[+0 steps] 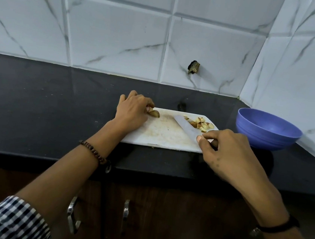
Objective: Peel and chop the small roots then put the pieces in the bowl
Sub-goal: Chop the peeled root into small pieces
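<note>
Centre frame: your left hand (134, 109) pinches a root (155, 113) on the board (162, 137); your right hand (227, 153) grips the knife (186, 125).

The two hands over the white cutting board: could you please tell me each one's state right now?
Left hand: pinching a small brown root.
Right hand: gripping a pale-bladed kitchen knife.

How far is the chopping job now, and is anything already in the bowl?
Done: a pile of chopped pieces lies at the right end of the cutting board. In hand: the left hand pinches a brown root there, the right hand holds the knife. Left: cut this root and move all pieces; the blue bowl looks empty.
</note>
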Available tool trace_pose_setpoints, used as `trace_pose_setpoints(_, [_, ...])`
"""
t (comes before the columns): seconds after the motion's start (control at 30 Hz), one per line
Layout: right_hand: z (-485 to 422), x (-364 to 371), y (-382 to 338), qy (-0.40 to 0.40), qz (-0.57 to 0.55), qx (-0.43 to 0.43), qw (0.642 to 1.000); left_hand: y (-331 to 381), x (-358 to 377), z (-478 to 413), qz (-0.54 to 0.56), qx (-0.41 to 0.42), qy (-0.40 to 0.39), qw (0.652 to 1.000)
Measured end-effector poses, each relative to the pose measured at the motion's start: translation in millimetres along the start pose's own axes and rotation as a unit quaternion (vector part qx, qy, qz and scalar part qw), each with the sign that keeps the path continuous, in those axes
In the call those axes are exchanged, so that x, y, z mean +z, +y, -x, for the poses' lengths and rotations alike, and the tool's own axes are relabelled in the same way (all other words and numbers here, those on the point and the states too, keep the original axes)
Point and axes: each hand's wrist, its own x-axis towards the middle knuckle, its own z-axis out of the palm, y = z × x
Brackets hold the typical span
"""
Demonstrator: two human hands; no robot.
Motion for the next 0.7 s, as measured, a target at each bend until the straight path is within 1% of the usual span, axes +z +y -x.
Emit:
trace_pose_setpoints(0.1, [-2.0,4.9,-5.1,0.012,0.012,-0.011,1.000,-0.6,-1.4,-0.1,0.013,-0.008,0.022,1.000])
trace_pose_setpoints(0.33, [-14.3,18.1,-16.8,0.017,0.024,-0.040,0.999,-3.1,-0.2,-1.5,0.036,-0.017,0.026,0.999])
trace_pose_setpoints(0.5, [-22.9,25.0,-19.6,0.017,0.028,-0.046,0.998,-6.8,2.2,-1.2,0.021,-0.002,-0.018,1.000])
trace_pose_setpoints(0.57, [-23.2,25.6,-19.1,0.017,0.030,-0.048,0.998,-6.7,2.3,-1.3,0.015,0.005,-0.019,1.000])
trace_pose_setpoints(0.63, [-22.9,25.2,-19.3,0.015,0.031,-0.050,0.998,-3.6,-0.2,-1.9,0.028,0.003,0.006,1.000])
trace_pose_setpoints(0.7, [-23.2,25.0,-20.1,0.013,0.026,-0.048,0.998,-2.6,-2.3,-5.1,0.070,-0.019,0.051,0.996])
